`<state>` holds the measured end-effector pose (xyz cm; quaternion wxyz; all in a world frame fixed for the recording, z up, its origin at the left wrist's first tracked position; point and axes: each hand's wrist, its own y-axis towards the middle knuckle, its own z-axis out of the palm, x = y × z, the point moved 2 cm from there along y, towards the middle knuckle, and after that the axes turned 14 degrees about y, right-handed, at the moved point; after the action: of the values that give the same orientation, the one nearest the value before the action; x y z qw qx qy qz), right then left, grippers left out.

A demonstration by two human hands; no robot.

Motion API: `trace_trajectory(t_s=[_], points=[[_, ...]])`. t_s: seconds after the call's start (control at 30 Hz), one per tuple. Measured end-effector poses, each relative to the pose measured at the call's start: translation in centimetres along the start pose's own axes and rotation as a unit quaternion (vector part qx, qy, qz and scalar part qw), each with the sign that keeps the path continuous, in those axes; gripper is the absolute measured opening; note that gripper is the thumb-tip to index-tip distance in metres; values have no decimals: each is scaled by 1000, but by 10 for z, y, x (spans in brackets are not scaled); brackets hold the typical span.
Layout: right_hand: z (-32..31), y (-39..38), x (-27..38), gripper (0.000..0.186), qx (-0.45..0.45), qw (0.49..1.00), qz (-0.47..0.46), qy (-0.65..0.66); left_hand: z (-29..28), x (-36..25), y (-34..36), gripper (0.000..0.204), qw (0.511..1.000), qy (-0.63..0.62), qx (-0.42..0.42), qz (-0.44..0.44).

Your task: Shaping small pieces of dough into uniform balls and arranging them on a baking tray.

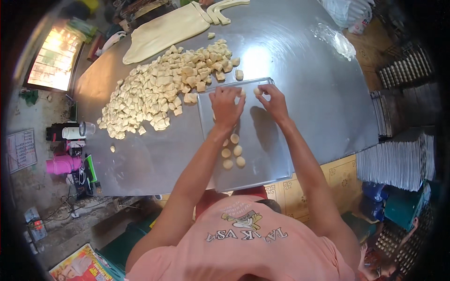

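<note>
A shallow metal tray (276, 161) lies on the metal table in front of me. Several round dough balls (237, 150) sit in two columns on its left part, some partly hidden by my left forearm. My left hand (226, 107), over the tray's far left part, pinches a small dough ball (242, 92) between thumb and fingers. Close beside it, my right hand (274, 102) pinches another dough ball (257, 91) near the tray's far edge. A wide heap of cut dough pieces (154, 89) spreads over the table to the left of the tray.
A flat dough sheet (164, 37) with cut strips (220, 10) lies at the far side. White flour (343, 46) is scattered at the far right, near a plastic bag (351, 11). Stacked trays (391, 161) stand right of the table (323, 107). A pink object (64, 164) is at left.
</note>
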<state>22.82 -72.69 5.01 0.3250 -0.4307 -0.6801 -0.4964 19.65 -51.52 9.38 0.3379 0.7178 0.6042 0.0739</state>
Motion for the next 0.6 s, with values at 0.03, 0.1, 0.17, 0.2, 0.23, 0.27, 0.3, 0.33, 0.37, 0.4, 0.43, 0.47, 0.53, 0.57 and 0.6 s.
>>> trace_trajectory(t_s=[0.03,0.1,0.17,0.2,0.23,0.27,0.3,0.33,0.37,0.4,0.43,0.47,0.53,0.57,0.6], points=[[4,5,-6,33,20,999,18,-20,11,-4,4,23,1000,18,13,5],[13,10,-16,32,51,998,8,-47,32,-7,4,23,998,55,37,5],[18,9,-26,38,103,989,101,-23,49,-3,-3,25,991,67,119,-8],[17,7,-28,38,108,989,94,-31,55,4,-8,25,979,78,188,-32],[16,6,-28,38,104,990,83,-36,53,13,-10,26,992,49,117,-29],[12,3,-24,35,73,996,33,-39,49,26,-15,27,996,24,82,-39],[8,0,-22,33,61,996,63,-25,43,38,-22,28,998,1,50,-36],[5,-3,-17,32,37,998,48,-5,35,61,-24,28,994,47,45,-89],[4,-5,-14,30,42,995,86,-9,24,90,-25,28,987,90,38,-125],[4,-7,-9,28,36,994,99,-10,15,115,-26,28,975,131,16,-180],[6,-9,-5,27,31,991,131,-17,9,136,-26,26,968,196,27,-157],[12,-9,1,24,26,993,112,9,3,156,-27,25,953,261,24,-154],[26,-9,13,23,35,995,88,40,-9,190,-30,24,944,294,47,-140],[35,-8,18,22,40,994,90,57,-13,203,-31,24,953,264,72,-129],[44,-7,26,21,21,996,53,69,-16,211,-31,24,967,222,88,-84]])
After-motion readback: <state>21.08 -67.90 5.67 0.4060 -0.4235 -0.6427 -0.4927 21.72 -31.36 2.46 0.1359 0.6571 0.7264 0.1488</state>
